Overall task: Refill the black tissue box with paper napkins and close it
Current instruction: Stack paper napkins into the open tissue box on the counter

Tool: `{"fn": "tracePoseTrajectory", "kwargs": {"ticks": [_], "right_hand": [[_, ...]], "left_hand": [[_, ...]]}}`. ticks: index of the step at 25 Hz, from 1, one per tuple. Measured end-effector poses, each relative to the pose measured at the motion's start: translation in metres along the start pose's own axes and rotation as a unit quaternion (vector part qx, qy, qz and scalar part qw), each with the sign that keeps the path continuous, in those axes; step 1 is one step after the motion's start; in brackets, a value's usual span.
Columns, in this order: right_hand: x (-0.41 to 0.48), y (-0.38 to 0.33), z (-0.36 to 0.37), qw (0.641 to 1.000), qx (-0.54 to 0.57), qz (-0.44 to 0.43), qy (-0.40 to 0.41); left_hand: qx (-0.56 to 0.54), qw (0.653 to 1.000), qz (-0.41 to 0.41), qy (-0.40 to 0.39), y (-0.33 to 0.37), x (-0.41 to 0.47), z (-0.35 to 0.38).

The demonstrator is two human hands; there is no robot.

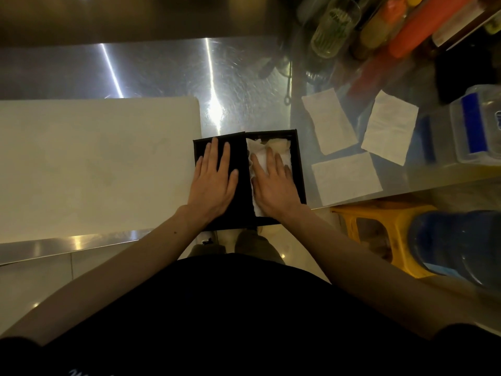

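Scratched shiny steel table (162,71), white plastic board (95,164) at left. Left hand (214,183) flat on black flat lid (241,158), right hand (273,185) on white paper napkins (282,150); fingers (215,150) straight, slightly spread.

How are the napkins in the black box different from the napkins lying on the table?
The napkins in the black tissue box look crumpled and bunched; the three loose napkins lie flat and apart on the steel counter. The right hand presses the boxed ones; nothing touches the loose ones. Both are white paper.

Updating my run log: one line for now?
left hand flat on black lid flap | right hand pressing white paper napkins into black tissue box | half open
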State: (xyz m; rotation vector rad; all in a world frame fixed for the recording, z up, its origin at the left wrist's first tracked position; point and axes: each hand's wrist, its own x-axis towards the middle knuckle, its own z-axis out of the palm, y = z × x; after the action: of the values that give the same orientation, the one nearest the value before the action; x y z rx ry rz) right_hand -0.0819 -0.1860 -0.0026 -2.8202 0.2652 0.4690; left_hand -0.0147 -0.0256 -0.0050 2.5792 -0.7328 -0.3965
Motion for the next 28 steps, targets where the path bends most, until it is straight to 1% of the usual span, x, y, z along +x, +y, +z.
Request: {"fn": "tracePoseTrajectory", "kwargs": {"ticks": [3,8,11,13,16,20,22,24,26,27,28], "right_hand": [[0.001,0.004,0.011,0.997,-0.052,0.002,-0.056],[0.003,0.003,0.017,0.993,-0.105,0.006,-0.051],[0.007,-0.005,0.008,0.997,-0.079,0.015,-0.019],[0.008,-0.005,0.006,0.999,-0.042,-0.016,-0.004],[0.005,0.006,0.013,0.998,-0.008,-0.060,-0.034],[0.005,0.011,0.013,0.997,-0.001,-0.059,-0.051],[0.005,0.010,0.003,0.996,0.021,-0.081,-0.020],[0.003,0.018,-0.017,0.989,0.106,-0.087,0.058],[0.005,0.036,-0.038,0.970,0.176,-0.062,0.159],[0.009,0.049,-0.047,0.961,0.189,-0.036,0.201],[0.017,0.066,-0.053,0.955,0.193,-0.003,0.226]], "left_hand": [[0.000,1.000,-0.005,-0.001,0.001,0.000,0.000],[0.004,1.000,-0.005,-0.008,0.001,0.000,-0.001],[0.005,1.000,-0.005,-0.007,0.002,0.000,-0.001],[0.003,1.000,-0.007,-0.007,0.002,-0.001,-0.001],[0.001,1.000,-0.005,-0.007,0.002,-0.001,-0.001],[-0.004,1.000,-0.004,-0.008,0.001,0.000,0.000],[-0.009,1.000,-0.004,-0.005,-0.001,-0.001,0.001],[-0.013,1.000,-0.003,-0.005,-0.002,-0.001,0.002],[-0.013,1.000,-0.006,-0.005,-0.002,-0.001,0.003],[-0.015,1.000,-0.008,-0.004,-0.002,-0.001,0.003],[-0.018,1.000,-0.010,-0.003,-0.001,-0.001,0.003]]}}
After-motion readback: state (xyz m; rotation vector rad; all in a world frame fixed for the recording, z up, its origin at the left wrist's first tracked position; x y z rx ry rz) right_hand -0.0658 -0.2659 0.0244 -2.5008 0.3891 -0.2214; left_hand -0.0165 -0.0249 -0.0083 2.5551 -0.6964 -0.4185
